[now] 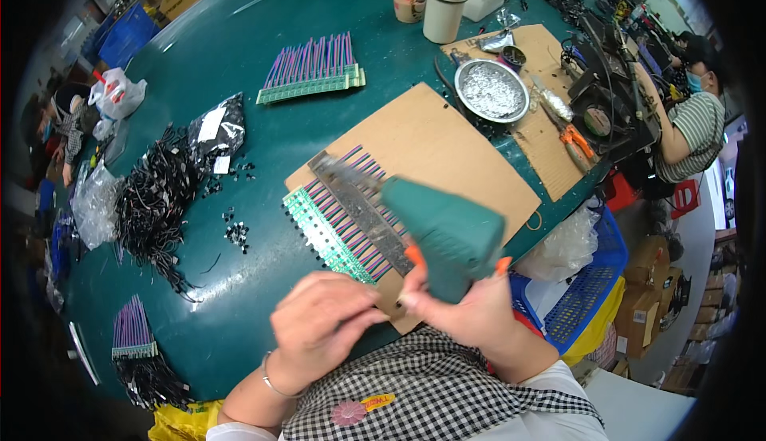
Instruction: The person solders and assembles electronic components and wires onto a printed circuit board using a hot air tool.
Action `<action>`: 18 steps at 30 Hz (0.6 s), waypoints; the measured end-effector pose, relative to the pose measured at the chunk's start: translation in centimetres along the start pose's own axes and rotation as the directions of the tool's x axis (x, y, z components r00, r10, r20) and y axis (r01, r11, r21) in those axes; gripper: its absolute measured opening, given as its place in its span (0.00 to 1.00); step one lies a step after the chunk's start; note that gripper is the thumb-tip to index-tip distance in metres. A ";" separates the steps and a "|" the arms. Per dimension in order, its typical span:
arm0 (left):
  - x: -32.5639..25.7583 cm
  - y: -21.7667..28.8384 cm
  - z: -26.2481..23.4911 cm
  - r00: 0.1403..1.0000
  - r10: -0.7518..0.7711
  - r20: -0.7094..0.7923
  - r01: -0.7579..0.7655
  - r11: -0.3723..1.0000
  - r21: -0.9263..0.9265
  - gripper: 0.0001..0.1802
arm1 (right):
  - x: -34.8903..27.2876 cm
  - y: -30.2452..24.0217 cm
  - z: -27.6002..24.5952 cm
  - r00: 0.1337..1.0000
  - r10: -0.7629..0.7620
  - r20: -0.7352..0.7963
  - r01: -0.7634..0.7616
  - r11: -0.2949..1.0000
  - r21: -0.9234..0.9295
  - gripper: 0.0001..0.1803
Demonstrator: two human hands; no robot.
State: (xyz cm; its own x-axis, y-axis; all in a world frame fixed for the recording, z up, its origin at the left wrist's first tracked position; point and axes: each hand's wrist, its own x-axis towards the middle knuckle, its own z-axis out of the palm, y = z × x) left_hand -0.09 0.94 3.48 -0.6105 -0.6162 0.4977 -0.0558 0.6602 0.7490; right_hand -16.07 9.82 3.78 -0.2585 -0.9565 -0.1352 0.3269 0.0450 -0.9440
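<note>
My right hand [471,313] grips a green gun-shaped tool [447,229] with an orange trigger; its blurred front end points to the far left. Beneath the tool lies a strip of green-and-white circuit boards [327,233], with purple and dark wires running off its far side. A worn flat metal bar [363,213] rests across those wires. Just in front of the strip's near end is my left hand [323,317], fingers curled and pinched together. Whatever sits in that pinch is too small to make out. The boards lie on a brown board [471,154].
Black cables [155,193] and loose small black parts [237,236] lie at left. Another wired strip [311,82] sits farther back. A metal bowl [491,90], white mug [444,14] and pliers [576,144] are at far right. A blue basket [586,301] stands by the table edge.
</note>
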 end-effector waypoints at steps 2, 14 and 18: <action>0.1 -1.1 -1.9 0.998 -0.058 -0.032 0.064 0.965 0.254 0.16 | 0.7 -1.0 -1.9 0.933 -0.255 -0.254 0.215 0.961 -0.175 0.06; -3.0 -12.6 -9.4 0.821 -0.484 -0.303 0.571 0.695 0.437 0.08 | 9.0 -2.5 -14.9 0.581 -0.675 -0.454 0.155 0.640 -0.753 0.12; -2.4 -12.1 -9.2 0.828 -0.452 -0.332 0.560 0.695 0.451 0.05 | 7.5 -3.2 -12.2 0.606 -0.563 -0.562 0.167 0.781 -0.602 0.15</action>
State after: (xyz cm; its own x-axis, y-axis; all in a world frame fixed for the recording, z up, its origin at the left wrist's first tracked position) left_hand 9.36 -9.48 -2.72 -0.2180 -0.9512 0.2184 -0.7372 0.3071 0.6018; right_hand -30.18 6.05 2.13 -0.8516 -0.4432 0.2799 -0.3347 0.0488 -0.9410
